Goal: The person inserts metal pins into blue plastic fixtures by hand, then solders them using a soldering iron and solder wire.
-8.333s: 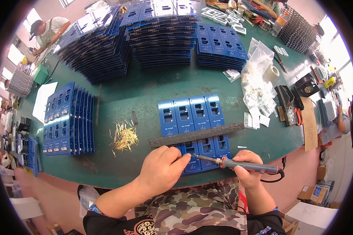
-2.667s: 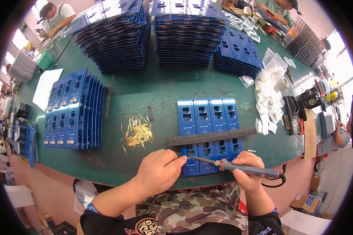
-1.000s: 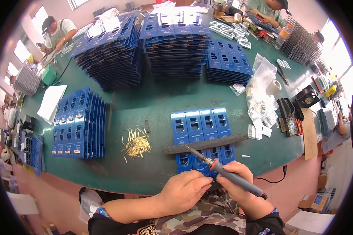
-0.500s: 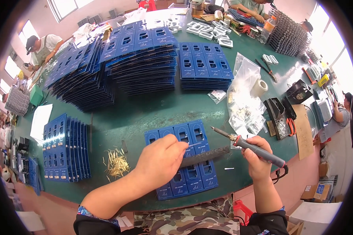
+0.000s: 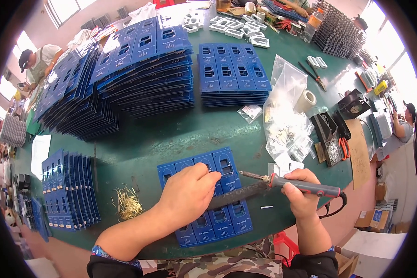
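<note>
A blue circuit board panel (image 5: 208, 235) with rows of square cutouts lies flat in front of me. My left hand (image 5: 185, 191) is over its middle, thumb and fingers pinched together; whatever they hold is too small or hidden to name. A dark, worn strip (image 5: 238, 194) runs across the panel from beneath this hand towards the right. My right hand (image 5: 302, 198) grips a soldering iron (image 5: 324, 189) by its grey and red handle. The iron's metal tip points left, just beyond the panel's right edge and near my left fingertips.
Tall stacks of blue panels (image 5: 146, 78) stand at the back, with upright panels (image 5: 69, 190) at left. Loose brass-coloured pins (image 5: 129, 204) lie nearby. A plastic bag (image 5: 287, 116), tape roll (image 5: 306, 100), parts box (image 5: 330, 143) and orange-handled tool (image 5: 344, 148) sit right. Other people work around the table.
The soldering iron has swung flatter and its tip has come left and down, nearer my left hand. My left hand stays pinched over the panel. The whole view has shifted slightly.
</note>
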A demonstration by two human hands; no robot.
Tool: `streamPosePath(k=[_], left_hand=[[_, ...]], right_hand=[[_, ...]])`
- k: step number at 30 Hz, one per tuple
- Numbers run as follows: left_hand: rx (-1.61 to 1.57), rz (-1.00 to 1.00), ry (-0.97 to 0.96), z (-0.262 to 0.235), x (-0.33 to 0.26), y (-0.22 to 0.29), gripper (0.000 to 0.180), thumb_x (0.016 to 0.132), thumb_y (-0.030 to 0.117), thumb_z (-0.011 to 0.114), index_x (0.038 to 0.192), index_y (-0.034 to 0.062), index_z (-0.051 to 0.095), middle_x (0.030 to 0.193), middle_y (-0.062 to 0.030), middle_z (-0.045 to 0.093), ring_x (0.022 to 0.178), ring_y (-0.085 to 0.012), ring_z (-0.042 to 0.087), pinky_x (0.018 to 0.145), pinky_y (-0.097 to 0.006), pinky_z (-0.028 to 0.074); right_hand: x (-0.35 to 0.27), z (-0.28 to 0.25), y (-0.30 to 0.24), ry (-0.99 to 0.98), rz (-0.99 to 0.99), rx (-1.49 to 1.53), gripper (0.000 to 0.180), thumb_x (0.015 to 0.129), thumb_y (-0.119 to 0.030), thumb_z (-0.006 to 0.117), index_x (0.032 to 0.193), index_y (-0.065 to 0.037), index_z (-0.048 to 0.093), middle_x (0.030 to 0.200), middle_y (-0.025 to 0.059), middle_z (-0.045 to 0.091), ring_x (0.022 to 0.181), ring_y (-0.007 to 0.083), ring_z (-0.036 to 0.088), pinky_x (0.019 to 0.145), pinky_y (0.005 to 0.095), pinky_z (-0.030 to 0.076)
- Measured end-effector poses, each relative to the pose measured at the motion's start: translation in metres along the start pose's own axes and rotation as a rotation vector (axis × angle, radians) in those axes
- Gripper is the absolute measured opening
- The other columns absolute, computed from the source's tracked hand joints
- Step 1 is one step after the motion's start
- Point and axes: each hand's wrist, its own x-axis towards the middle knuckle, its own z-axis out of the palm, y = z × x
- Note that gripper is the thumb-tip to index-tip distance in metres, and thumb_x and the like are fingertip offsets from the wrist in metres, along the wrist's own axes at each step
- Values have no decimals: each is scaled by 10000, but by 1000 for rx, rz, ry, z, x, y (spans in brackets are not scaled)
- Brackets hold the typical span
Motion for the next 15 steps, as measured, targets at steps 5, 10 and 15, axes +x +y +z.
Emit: streamPosePath(k=[5, 10, 15], left_hand=[[-10, 3, 8, 0, 0, -2, 199, 799, 62, 651, 998, 49, 651, 841, -98, 538, 772, -301, 599, 651, -418, 506], [-28, -8, -3, 0, -1, -3, 194, 802, 61, 647, 996, 49, 653, 839, -99, 538, 775, -303, 596, 647, -419, 504], [-2, 2, 26, 1, -1, -4, 154, 822, 64, 673, 977, 61, 679, 814, -81, 575, 731, -279, 612, 613, -386, 507]], right_hand=[[8, 4, -7, -22, -3, 12, 158, 790, -51, 732, 900, 32, 655, 747, 51, 635, 638, 84, 548, 576, 235, 422], [6, 8, 2, -38, -33, -65, 164, 784, -68, 740, 893, 28, 664, 724, 50, 633, 623, 90, 537, 565, 244, 414], [7, 10, 3, -54, -48, -82, 174, 778, -79, 747, 887, 30, 668, 724, 61, 637, 618, 103, 543, 568, 246, 419]])
